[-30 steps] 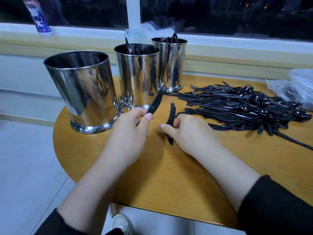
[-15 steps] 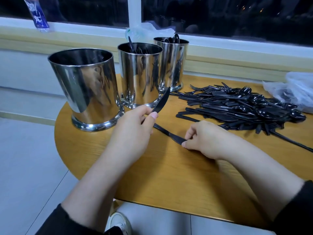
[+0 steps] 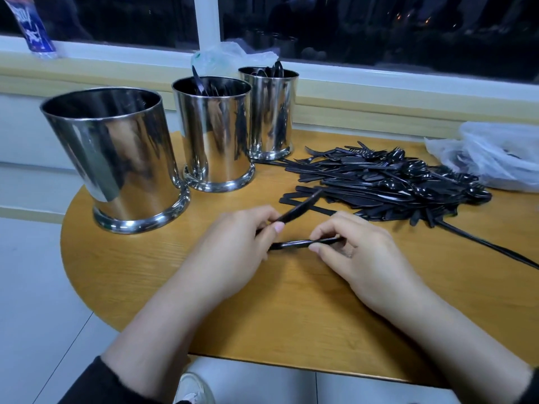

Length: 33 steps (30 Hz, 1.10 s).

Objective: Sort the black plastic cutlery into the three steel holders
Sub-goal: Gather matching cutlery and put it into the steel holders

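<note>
Between hands — second knife [image 3: 303, 244] now level, reaching left hand [image 3: 233, 249].

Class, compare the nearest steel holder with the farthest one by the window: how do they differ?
The nearest holder looks larger and wider than the farthest holder. No cutlery shows above the nearest holder's rim, while black cutlery tips stick up from the farthest. The nearest stands by the table's edge, the farthest against the window ledge. Both are shiny upright steel cylinders with flared bases.

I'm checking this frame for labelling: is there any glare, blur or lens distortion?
Head view: the steel holders mirror the room with bright streaks; the wide lens tilts them outward; the black cutlery pile is dark and merges; the hands are fairly sharp.
</note>
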Tool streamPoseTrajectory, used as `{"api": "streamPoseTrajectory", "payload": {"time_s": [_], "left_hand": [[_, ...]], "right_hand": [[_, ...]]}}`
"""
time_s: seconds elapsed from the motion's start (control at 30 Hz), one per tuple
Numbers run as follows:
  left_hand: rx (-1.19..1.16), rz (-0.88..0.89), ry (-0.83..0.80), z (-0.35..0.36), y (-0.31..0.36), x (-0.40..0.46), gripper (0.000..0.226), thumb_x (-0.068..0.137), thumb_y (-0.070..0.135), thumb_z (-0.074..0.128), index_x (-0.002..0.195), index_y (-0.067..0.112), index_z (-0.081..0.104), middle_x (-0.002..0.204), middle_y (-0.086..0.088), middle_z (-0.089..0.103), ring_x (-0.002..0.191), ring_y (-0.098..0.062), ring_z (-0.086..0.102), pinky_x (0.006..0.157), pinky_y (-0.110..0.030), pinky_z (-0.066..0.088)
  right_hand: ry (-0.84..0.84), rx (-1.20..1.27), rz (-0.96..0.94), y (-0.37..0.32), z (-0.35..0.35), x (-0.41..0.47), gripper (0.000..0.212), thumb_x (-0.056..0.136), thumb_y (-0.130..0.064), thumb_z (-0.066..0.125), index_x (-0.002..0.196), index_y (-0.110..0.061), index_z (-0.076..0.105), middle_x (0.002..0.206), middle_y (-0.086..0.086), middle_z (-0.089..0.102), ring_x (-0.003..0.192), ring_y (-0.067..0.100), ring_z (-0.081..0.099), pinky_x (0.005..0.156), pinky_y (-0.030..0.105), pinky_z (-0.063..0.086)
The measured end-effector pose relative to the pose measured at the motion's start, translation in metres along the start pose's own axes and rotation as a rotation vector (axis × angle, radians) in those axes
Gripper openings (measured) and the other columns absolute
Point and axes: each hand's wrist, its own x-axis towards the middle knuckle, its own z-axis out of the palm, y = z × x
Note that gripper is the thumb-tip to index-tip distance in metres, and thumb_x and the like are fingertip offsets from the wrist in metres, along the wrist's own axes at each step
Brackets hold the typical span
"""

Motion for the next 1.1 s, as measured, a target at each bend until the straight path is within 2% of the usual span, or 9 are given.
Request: {"api": "streamPoseTrajectory", "payload": {"time_s": [0.13,0.3,0.37,0.47,0.57,0.67,0.87,1.03,1.1], "left_hand": [[-0.008,0.034,-0.133,0.011,0.004,0.002,0.023,0.106,0.042,0.047,0.089,0.032,0.059,0.07,0.003,0.066,0.059,-0.013,0.058,0.066,-0.04,0.05],[-0.099,-0.005,-0.067,0.016,0.004,0.008,0.031,0.105,0.046,0.043,0.086,0.029,0.059,0.059,0.01,0.052,0.053,-0.006,0.044,0.056,-0.031,0.037],[-0.112,-0.024,-0.052,0.016,0.004,0.009,0.029,0.102,0.051,0.047,0.089,0.029,0.06,0.055,0.015,0.051,0.051,-0.004,0.044,0.049,-0.023,0.03],[-0.085,-0.041,-0.042,0.016,0.003,0.01,0.023,0.101,0.049,0.055,0.091,0.028,0.06,0.053,0.022,0.051,0.051,0.0,0.046,0.048,-0.018,0.032],[-0.012,-0.064,-0.005,0.016,0.003,0.014,0.03,0.102,0.044,0.054,0.082,0.023,0.054,0.055,0.007,0.048,0.052,-0.009,0.043,0.047,-0.025,0.027],[0.015,-0.074,0.017,0.015,0.006,0.018,0.033,0.104,0.043,0.051,0.076,0.024,0.05,0.069,-0.008,0.062,0.057,-0.018,0.05,0.054,-0.034,0.035],[0.01,-0.085,0.036,0.015,0.008,0.02,0.032,0.104,0.045,0.05,0.077,0.028,0.05,0.062,-0.003,0.054,0.051,-0.01,0.043,0.051,-0.03,0.031],[-0.003,-0.012,0.074,0.014,0.014,0.021,0.022,0.104,0.042,0.048,0.097,0.028,0.063,0.067,-0.001,0.06,0.069,-0.012,0.053,0.057,-0.027,0.037],[-0.004,0.028,0.146,0.015,0.018,0.021,0.023,0.103,0.04,0.048,0.099,0.025,0.065,0.07,-0.004,0.061,0.073,-0.014,0.053,0.064,-0.03,0.04]], "right_hand": [[0.151,-0.016,-0.079,0.002,0.001,0.002,0.016,0.086,-0.016,0.078,0.096,-0.024,0.068,0.09,-0.023,0.058,0.089,-0.007,0.051,0.079,0.008,0.036],[0.416,0.052,0.031,0.017,-0.011,0.012,0.022,0.087,-0.025,0.076,0.107,-0.024,0.066,0.096,-0.011,0.056,0.09,0.006,0.054,0.079,0.014,0.039],[0.369,-0.055,0.165,0.035,-0.017,0.019,0.009,0.094,-0.027,0.069,0.103,-0.025,0.068,0.089,-0.01,0.055,0.083,0.008,0.052,0.075,0.024,0.041],[0.137,-0.31,0.276,0.054,-0.011,0.024,0.024,0.101,-0.031,0.057,0.119,-0.02,0.07,0.094,-0.007,0.052,0.095,0.014,0.052,0.084,0.032,0.043],[-0.037,-0.499,0.302,0.053,-0.004,0.027,0.035,0.106,-0.034,0.046,0.13,-0.018,0.063,0.1,-0.002,0.048,0.103,0.023,0.048,0.092,0.043,0.043],[-0.076,-0.593,0.299,0.05,-0.005,0.03,0.035,0.107,-0.036,0.039,0.126,-0.019,0.064,0.101,-0.002,0.046,0.101,0.023,0.045,0.091,0.042,0.04],[-0.048,-0.45,0.284,0.053,-0.009,0.028,0.025,0.102,-0.038,0.054,0.121,-0.026,0.066,0.103,-0.007,0.046,0.109,0.02,0.046,0.096,0.04,0.038],[-0.055,-0.273,0.235,0.053,-0.02,0.017,0.002,0.099,-0.034,0.059,0.101,-0.034,0.06,0.103,-0.016,0.047,0.109,0.011,0.044,0.097,0.035,0.036],[-0.048,-0.153,0.197,0.055,-0.028,0.009,0.006,0.099,-0.031,0.06,0.096,-0.036,0.059,0.101,-0.02,0.053,0.103,0.002,0.048,0.093,0.029,0.041]]}}
